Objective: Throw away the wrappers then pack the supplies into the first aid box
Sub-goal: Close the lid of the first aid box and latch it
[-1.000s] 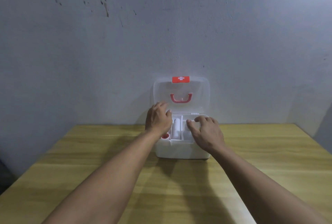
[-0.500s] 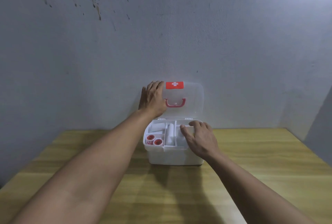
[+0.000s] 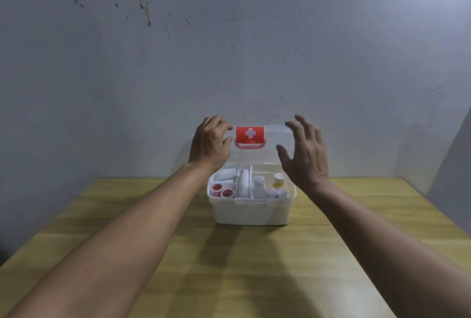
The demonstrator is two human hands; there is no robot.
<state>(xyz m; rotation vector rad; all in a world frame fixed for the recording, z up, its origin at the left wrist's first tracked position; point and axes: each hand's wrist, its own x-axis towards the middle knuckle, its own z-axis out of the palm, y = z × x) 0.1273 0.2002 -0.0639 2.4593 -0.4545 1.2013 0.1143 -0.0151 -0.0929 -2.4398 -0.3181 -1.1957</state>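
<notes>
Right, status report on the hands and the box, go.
Left hand gripping the lid at its top left corner. Right hand open, spread beside the lid's right edge. First aid box open, supplies inside. Nothing in the way.

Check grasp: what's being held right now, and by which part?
Left hand grips the first aid box lid at its top left corner. Right hand is open, fingers spread, holding nothing.

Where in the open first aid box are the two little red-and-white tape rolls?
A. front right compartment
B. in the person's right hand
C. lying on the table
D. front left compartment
D: the two tape rolls sit side by side in the front left compartment of the first aid box, left of the centre divider.
</notes>
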